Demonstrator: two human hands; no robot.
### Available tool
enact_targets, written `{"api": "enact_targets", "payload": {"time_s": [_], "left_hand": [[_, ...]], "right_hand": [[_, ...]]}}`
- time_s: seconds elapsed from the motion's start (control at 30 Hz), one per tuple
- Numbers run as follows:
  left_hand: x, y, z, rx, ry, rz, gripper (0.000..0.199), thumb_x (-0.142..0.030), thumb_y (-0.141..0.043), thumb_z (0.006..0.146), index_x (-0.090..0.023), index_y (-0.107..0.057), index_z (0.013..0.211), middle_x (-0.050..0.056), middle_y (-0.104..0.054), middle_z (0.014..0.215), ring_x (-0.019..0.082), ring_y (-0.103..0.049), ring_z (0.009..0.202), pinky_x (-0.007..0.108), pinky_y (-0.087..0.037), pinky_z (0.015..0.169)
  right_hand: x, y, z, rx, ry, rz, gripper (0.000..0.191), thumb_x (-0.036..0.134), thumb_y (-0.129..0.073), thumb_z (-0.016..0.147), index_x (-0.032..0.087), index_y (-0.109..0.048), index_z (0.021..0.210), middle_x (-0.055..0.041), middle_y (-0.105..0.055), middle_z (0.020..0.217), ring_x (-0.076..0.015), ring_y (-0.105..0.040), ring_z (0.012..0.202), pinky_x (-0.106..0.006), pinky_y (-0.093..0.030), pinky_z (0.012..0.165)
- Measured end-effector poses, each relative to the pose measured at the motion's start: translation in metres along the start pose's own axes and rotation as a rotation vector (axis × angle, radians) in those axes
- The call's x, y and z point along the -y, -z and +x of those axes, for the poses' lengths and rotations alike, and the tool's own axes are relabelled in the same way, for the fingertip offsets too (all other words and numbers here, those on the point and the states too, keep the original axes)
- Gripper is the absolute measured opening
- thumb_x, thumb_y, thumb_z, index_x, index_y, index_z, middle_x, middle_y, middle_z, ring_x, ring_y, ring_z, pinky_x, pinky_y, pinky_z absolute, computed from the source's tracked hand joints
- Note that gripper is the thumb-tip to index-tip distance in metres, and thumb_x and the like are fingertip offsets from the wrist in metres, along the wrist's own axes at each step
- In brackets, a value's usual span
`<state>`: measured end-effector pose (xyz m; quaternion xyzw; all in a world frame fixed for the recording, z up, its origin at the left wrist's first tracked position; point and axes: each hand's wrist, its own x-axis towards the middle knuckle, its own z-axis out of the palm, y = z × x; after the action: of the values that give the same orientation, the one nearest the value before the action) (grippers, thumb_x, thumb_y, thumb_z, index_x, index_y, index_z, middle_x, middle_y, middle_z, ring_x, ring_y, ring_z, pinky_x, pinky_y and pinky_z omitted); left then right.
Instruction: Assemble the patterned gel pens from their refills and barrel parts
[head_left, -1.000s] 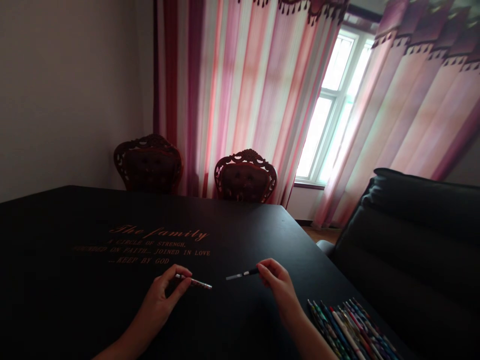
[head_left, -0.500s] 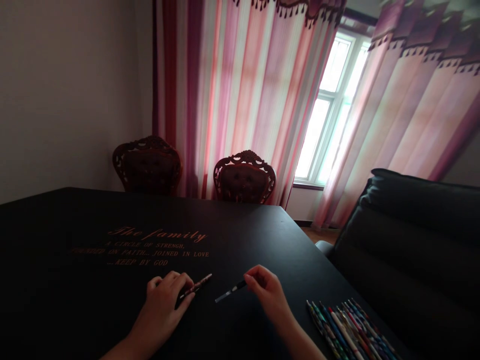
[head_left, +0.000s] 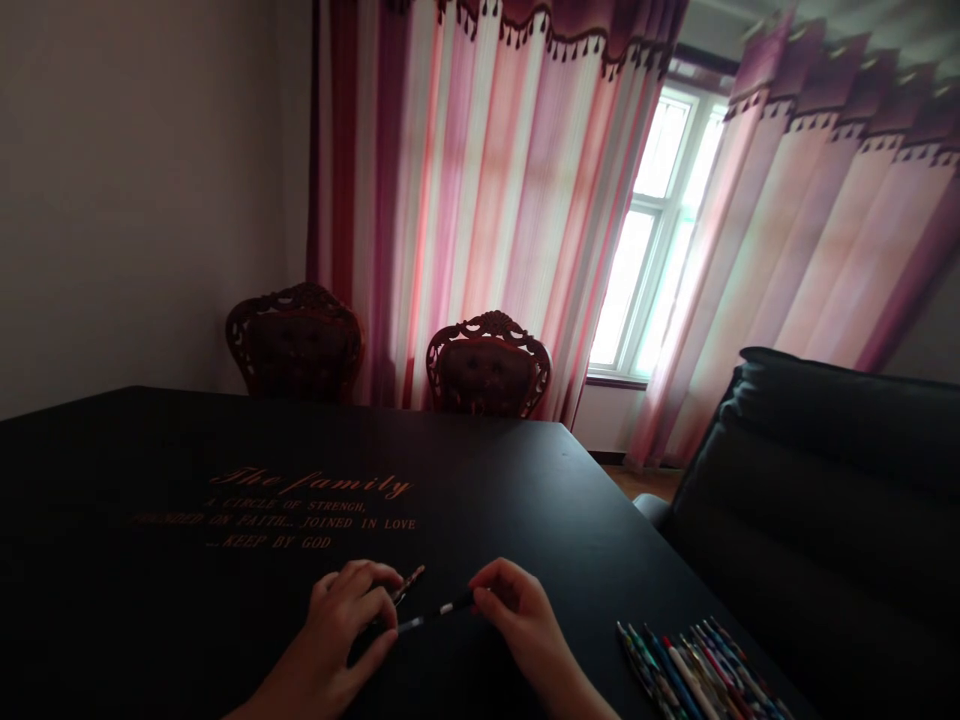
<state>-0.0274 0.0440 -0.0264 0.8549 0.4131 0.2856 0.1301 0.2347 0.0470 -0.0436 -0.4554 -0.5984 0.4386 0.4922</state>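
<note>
1. Presently, as I watch remotely through the head camera, the slim dark-and-clear pen part (head_left: 433,614) spans the gap between the two hands, above the desk (head_left: 510,480), nearer the wearer than the printed lettering (head_left: 311,485).

2. Right hand (head_left: 519,612): fingers pinching the black end of the slim pen part, thumb beneath; its clear end points left and slightly downward.

3. Left hand (head_left: 346,615): fingers curled about the patterned barrel (head_left: 409,585), whose exposed end slants up toward the far right corner of the desk. The clear tip meets the thumb and fingertip; whether they grip it as well, I cannot tell.

4. Change: half a second ago a gap separated the clear end from the left hand; it has now closed, the right hand having shifted leftward. I judge that both hands now work on the two pieces together rather than apart.

5. Row of pens (head_left: 685,675): laid side by side along the right edge of the desk, well apart from both hands.
</note>
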Motion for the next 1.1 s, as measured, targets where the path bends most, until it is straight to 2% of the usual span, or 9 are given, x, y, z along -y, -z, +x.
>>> {"api": "enact_targets", "payload": {"time_s": [0.1,0.23,0.33,0.5,0.57,0.67,0.8,0.93,1.1], "left_hand": [[0.001,0.000,0.001,-0.062,0.042,-0.028,0.015,-0.036,-0.055,0.091,-0.027,-0.065,0.085,0.005,-0.065,0.114,0.027,-0.056,0.112,0.043,-0.041,0.096],[0.001,0.000,0.001,-0.095,0.051,-0.088,0.021,-0.044,-0.056,0.090,-0.027,-0.065,0.082,0.003,-0.068,0.105,0.026,-0.059,0.105,0.042,-0.041,0.095],[-0.001,-0.002,0.000,-0.145,0.039,-0.130,0.027,-0.048,-0.054,0.091,-0.026,-0.064,0.079,0.003,-0.068,0.101,0.025,-0.058,0.102,0.042,-0.039,0.096],[-0.001,-0.005,-0.002,-0.148,0.016,-0.144,0.034,-0.051,-0.048,0.093,-0.025,-0.063,0.077,0.003,-0.067,0.098,0.024,-0.057,0.100,0.041,-0.037,0.096],[0.001,-0.005,-0.002,-0.132,0.005,-0.137,0.039,-0.048,-0.043,0.096,-0.024,-0.061,0.071,0.003,-0.067,0.098,0.024,-0.056,0.100,0.041,-0.036,0.097],[0.004,-0.003,-0.001,-0.099,0.006,-0.121,0.048,-0.040,-0.033,0.100,-0.021,-0.057,0.064,0.002,-0.066,0.099,0.022,-0.057,0.099,0.039,-0.037,0.095],[0.005,-0.002,-0.001,-0.102,0.059,-0.146,0.039,-0.039,-0.036,0.099,-0.023,-0.059,0.073,0.002,-0.065,0.099,0.022,-0.058,0.097,0.037,-0.041,0.093],[0.002,-0.004,-0.003,-0.173,0.068,-0.197,0.027,-0.048,-0.052,0.092,-0.025,-0.059,0.081,0.003,-0.065,0.106,0.025,-0.057,0.104,0.039,-0.040,0.095],[0.004,-0.006,-0.005,-0.185,0.048,-0.211,0.025,-0.048,-0.058,0.089,-0.024,-0.059,0.081,0.004,-0.064,0.108,0.026,-0.056,0.106,0.040,-0.040,0.095]], "right_hand": [[0.007,0.002,0.000,-0.053,-0.018,0.105,0.033,0.049,-0.073,0.074,0.018,-0.068,0.086,-0.0014,-0.065,0.072,-0.0172,-0.060,0.070,-0.027,-0.043,0.066],[0.006,-0.004,-0.004,0.010,-0.051,0.176,0.038,0.048,-0.079,0.068,0.018,-0.069,0.090,-0.0027,-0.069,0.076,-0.0182,-0.062,0.074,-0.027,-0.044,0.070],[-0.001,-0.012,-0.007,0.029,-0.063,0.067,0.040,0.056,-0.072,0.074,0.016,-0.069,0.082,-0.0024,-0.068,0.066,-0.0165,-0.061,0.067,-0.025,-0.043,0.065],[-0.006,-0.021,-0.009,-0.002,-0.064,-0.157,0.060,0.068,-0.048,0.085,0.017,-0.058,0.055,0.0005,-0.053,0.047,-0.0123,-0.050,0.049,-0.024,-0.036,0.052],[-0.007,-0.020,-0.009,0.010,-0.056,-0.182,0.060,0.067,-0.048,0.087,0.017,-0.058,0.055,0.0009,-0.051,0.047,-0.0120,-0.049,0.049,-0.024,-0.036,0.053],[-0.007,-0.016,-0.008,0.022,-0.034,-0.147,0.045,0.059,-0.062,0.082,0.017,-0.063,0.067,0.0007,-0.057,0.058,-0.0125,-0.051,0.057,-0.023,-0.036,0.056],[-0.004,-0.010,-0.008,0.016,0.001,-0.058,0.035,0.050,-0.075,0.074,0.018,-0.068,0.085,0.0006,-0.060,0.072,-0.0139,-0.052,0.067,-0.023,-0.039,0.061],[-0.002,-0.013,-0.009,0.008,-0.016,-0.137,0.039,0.055,-0.066,0.079,0.016,-0.067,0.071,-0.0009,-0.061,0.065,-0.0147,-0.053,0.064,-0.024,-0.038,0.059],[-0.007,-0.015,-0.009,-0.001,-0.042,-0.166,0.046,0.060,-0.063,0.079,0.017,-0.066,0.064,-0.0013,-0.061,0.060,-0.0150,-0.053,0.060,-0.024,-0.038,0.057]]}}
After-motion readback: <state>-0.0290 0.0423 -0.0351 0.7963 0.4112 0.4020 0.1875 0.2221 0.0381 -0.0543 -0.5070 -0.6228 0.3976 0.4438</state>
